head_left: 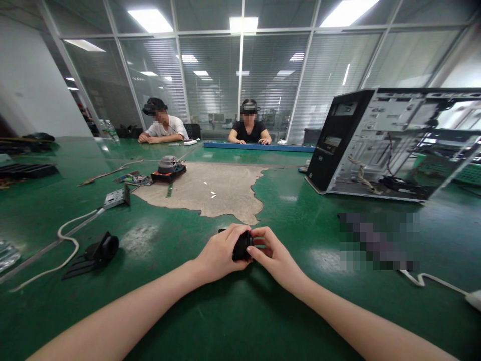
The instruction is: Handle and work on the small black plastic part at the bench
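A small black part (242, 246) is between my two hands, low over the green table (225, 316). My left hand (221, 250) wraps round its left side, fingers bent over the top. From the right, my right hand (271, 253) grips the same part with thumb and fingers. The fingers cover much of it, so its full shape is hidden. Beyond my hands lies a torn beige sheet (221, 188). A black bracket-like piece with a round end (99, 253) lies to the left.
An open computer case (319, 145) stands at the right. Left of the sheet are a metal box (117, 197) with a cable and a heatsink with fan (169, 168). A blurred-out object (376, 240) lies right. Two people (249, 128) sit across the table.
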Available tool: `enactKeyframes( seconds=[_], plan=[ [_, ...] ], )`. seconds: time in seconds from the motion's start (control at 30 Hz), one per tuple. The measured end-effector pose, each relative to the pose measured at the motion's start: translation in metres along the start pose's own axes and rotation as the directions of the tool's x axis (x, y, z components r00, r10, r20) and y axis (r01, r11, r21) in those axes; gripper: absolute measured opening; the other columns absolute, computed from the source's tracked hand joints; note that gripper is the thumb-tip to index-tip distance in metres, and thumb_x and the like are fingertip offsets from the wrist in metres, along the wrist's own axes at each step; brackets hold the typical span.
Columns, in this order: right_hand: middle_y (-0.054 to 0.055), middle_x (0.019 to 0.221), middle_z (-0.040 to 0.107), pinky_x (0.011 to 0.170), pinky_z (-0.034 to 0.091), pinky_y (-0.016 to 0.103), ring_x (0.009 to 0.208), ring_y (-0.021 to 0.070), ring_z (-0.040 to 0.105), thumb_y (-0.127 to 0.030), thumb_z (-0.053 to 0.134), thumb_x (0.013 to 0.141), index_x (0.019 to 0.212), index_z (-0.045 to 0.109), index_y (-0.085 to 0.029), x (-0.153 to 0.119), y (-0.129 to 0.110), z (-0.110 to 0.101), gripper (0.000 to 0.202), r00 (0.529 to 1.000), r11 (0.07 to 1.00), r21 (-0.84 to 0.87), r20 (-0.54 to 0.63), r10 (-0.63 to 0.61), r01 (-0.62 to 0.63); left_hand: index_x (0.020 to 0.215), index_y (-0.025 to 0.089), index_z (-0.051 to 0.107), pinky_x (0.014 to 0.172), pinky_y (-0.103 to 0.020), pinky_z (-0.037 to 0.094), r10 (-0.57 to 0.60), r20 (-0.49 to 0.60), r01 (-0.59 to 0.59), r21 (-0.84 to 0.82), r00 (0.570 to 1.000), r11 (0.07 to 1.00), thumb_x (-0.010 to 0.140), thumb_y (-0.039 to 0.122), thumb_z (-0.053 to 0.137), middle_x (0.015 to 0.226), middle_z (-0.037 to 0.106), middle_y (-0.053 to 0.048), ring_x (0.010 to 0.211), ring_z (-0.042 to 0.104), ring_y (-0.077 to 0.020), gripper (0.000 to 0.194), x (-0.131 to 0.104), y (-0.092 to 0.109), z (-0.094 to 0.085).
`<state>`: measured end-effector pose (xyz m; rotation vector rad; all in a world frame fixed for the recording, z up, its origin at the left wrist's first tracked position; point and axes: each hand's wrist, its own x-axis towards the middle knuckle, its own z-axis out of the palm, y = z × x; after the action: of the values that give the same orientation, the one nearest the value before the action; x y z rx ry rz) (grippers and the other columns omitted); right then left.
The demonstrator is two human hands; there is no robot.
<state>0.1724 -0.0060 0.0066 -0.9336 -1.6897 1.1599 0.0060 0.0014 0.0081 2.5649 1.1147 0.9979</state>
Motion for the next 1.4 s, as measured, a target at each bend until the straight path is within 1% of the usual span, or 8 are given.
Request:
enactKeyframes(
  seconds=[0.1,0.27,0.5,0.7,0.9,1.1,1.27,1.4],
  plan=[
    [0.004,0.095,0.055,0.072,0.049,0.033,0.087,0.0179,0.056,-0.024,0.055,0.075,0.100,0.047,-0.021,-0.0004,-0.0005,0.0000,0.026,1.000,0.999,-0.031,0.020,0.011,-0.010,0.115,0.023,0.036,0.083,-0.034,0.045,-0.006,0.007,0.006,0.000,1.000,1.000,0.061,0.016,0.060,0.109,0.050,-0.005,0.097,0.053,-0.0209,0.060,-0.0002,0.0006,-0.0009],
    [0.003,0.094,0.051,0.072,0.048,0.029,0.092,0.0178,0.052,-0.020,0.057,0.074,0.091,0.050,-0.021,-0.0022,-0.0025,-0.0004,0.018,0.993,0.991,-0.061,-0.006,-0.116,0.115,0.116,0.022,0.035,0.083,-0.034,0.045,0.003,0.015,-0.003,0.011,1.000,1.000,0.062,0.015,0.060,0.110,0.050,-0.005,0.099,0.052,-0.0207,0.060,-0.0003,0.0020,-0.0027],
    [0.005,0.097,0.053,0.071,0.049,0.032,0.086,0.0171,0.056,-0.022,0.054,0.076,0.100,0.045,-0.021,-0.0004,-0.0020,0.0005,0.025,1.000,1.000,-0.024,0.024,0.017,-0.016,0.115,0.021,0.036,0.084,-0.034,0.045,0.013,-0.003,-0.013,0.016,1.000,1.000,0.062,0.014,0.060,0.110,0.050,-0.005,0.098,0.053,-0.0210,0.059,-0.0006,0.0005,-0.0015],
    [0.003,0.095,0.051,0.072,0.049,0.030,0.092,0.0178,0.053,-0.020,0.055,0.075,0.088,0.050,-0.020,-0.0008,-0.0011,-0.0005,0.013,0.992,0.988,-0.096,-0.032,-0.121,0.118,0.115,0.023,0.035,0.084,-0.034,0.045,0.004,0.024,-0.004,0.003,1.000,1.000,0.062,0.016,0.061,0.111,0.050,-0.005,0.099,0.051,-0.0211,0.059,-0.0004,0.0009,-0.0018],
    [0.004,0.095,0.054,0.069,0.051,0.031,0.086,0.0169,0.056,-0.023,0.052,0.078,0.099,0.046,-0.021,-0.0003,0.0001,0.0014,0.022,1.000,1.000,-0.013,0.001,0.000,0.000,0.114,0.023,0.035,0.084,-0.035,0.045,-0.006,0.020,0.006,0.000,1.000,1.000,0.063,0.018,0.061,0.110,0.050,-0.004,0.097,0.052,-0.0212,0.058,-0.0012,0.0010,-0.0027],
    [0.004,0.096,0.052,0.071,0.049,0.030,0.093,0.0188,0.054,-0.021,0.056,0.074,0.091,0.051,-0.021,-0.0011,-0.0022,-0.0001,0.018,0.993,0.990,-0.090,-0.024,-0.112,0.110,0.115,0.023,0.035,0.084,-0.034,0.044,0.003,0.019,-0.003,-0.006,1.000,1.000,0.063,0.017,0.061,0.109,0.050,-0.004,0.098,0.052,-0.0211,0.059,-0.0014,0.0014,-0.0049],
    [0.004,0.094,0.053,0.068,0.051,0.030,0.087,0.0174,0.056,-0.024,0.053,0.078,0.096,0.048,-0.021,0.0012,0.0014,-0.0011,0.019,1.000,0.999,0.037,0.007,0.000,0.000,0.114,0.023,0.036,0.083,-0.033,0.044,0.004,0.018,-0.004,-0.005,1.000,1.000,0.065,0.021,0.061,0.107,0.051,-0.005,0.096,0.052,-0.0208,0.055,0.0000,0.0006,-0.0036],
    [0.003,0.093,0.054,0.070,0.050,0.030,0.086,0.0168,0.056,-0.021,0.054,0.076,0.097,0.048,-0.021,-0.0006,0.0002,-0.0007,0.022,0.999,1.000,-0.009,0.034,0.003,-0.003,0.114,0.023,0.035,0.084,-0.033,0.043,-0.003,0.028,0.003,-0.010,1.000,1.000,0.062,0.017,0.062,0.109,0.050,-0.004,0.097,0.052,-0.0204,0.058,-0.0004,0.0002,-0.0044]
  ],
)
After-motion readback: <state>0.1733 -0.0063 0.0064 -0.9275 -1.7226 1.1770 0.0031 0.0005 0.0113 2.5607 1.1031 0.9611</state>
